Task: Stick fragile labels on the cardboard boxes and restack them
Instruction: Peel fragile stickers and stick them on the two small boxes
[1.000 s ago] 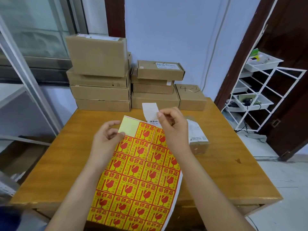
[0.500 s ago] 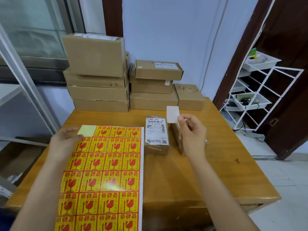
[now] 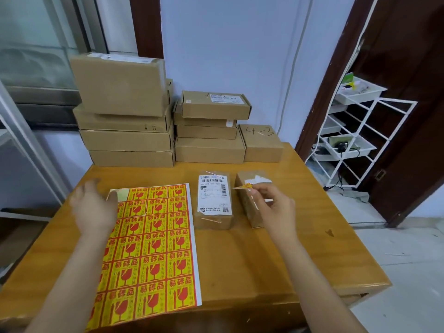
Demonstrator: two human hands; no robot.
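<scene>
Right hand [image 3: 274, 210] pinching fragile label [image 3: 242, 187], seen edge-on, print unreadable. Left hand [image 3: 95, 207] spread, blurred, over label sheet [image 3: 153, 248]; sheet overhangs table [image 3: 264, 272] near edge.

Both forearms bare to frame edge, no sleeves visible. Left hand [image 3: 92, 209], toward 9 o'clock, motion-blurred. Right hand [image 3: 276, 207], toward 3 o'clock, sharp; no rings, no watch.

Wooden table [image 3: 252, 265]: label sheet [image 3: 153, 248], two parcels [image 3: 213, 200], box stacks [image 3: 127, 138].
</scene>
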